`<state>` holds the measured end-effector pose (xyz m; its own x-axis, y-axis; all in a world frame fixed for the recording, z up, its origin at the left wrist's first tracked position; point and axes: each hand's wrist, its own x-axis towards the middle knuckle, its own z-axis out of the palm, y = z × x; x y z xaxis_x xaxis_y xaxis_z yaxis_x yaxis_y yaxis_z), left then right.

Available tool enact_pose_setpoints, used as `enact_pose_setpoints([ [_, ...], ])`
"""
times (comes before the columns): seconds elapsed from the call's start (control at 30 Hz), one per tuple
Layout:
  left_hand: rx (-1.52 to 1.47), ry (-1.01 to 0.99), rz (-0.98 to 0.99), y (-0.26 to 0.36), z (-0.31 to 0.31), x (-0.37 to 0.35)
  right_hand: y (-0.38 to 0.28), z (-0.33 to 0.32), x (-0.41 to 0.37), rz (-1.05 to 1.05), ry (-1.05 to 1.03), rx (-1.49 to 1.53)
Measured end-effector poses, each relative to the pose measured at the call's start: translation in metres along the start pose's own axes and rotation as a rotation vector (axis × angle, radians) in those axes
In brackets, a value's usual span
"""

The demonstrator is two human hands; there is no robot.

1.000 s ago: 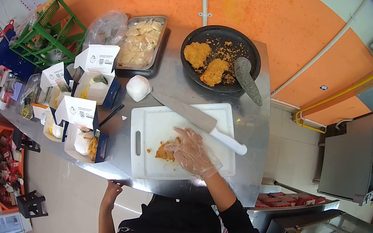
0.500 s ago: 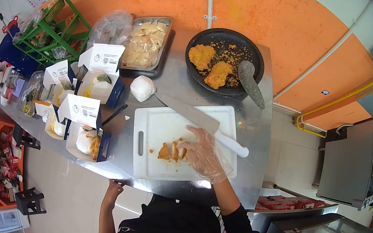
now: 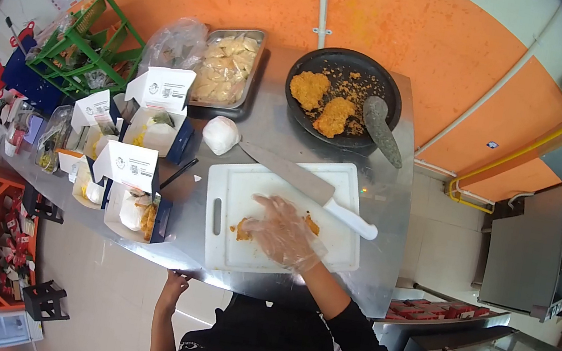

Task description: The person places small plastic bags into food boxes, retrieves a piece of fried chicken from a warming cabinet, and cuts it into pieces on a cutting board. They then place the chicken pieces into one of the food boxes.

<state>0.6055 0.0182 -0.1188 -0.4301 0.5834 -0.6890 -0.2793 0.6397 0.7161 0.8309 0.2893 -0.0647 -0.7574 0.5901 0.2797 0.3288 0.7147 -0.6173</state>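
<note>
My right hand (image 3: pixel 284 233), in a clear plastic glove, is over the white cutting board (image 3: pixel 236 182), palm down and fingers partly curled. Bits of fried chicken (image 3: pixel 244 230) show at its left, and another piece lies to its right; its fingertips partly hide what is beneath. A large knife (image 3: pixel 309 184) with a white handle lies across the board's upper part. My bare left hand (image 3: pixel 174 286) is at the table's front edge, fingers curled, their grip unclear. Beside the board's upper left corner sits a white round bundle (image 3: pixel 221 135).
A black mortar (image 3: pixel 290 114) holds fried chicken and a stone pestle (image 3: pixel 381 131). Open food boxes (image 3: pixel 132 165) stand at the left, near a black pen-like item (image 3: pixel 180 173). Behind are a metal tray (image 3: pixel 256 72) of pale food and a green rack (image 3: pixel 83 52).
My right hand has moved left over the chopped chicken, covering the middle pieces and uncovering a piece at its right. The whole view has shifted slightly. My left hand stays at the table edge.
</note>
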Motion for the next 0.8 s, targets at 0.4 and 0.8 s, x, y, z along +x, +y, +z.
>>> enact_pose_setpoints([
  [0.4,0.090,0.032,0.157,-0.041,-0.004,0.026,-0.029,0.006,-0.026,0.578,0.085,-0.184],
  [0.8,0.907,-0.600,0.282,-0.009,-0.083,0.051,-0.077,0.058,0.016,0.772,0.069,-0.652],
])
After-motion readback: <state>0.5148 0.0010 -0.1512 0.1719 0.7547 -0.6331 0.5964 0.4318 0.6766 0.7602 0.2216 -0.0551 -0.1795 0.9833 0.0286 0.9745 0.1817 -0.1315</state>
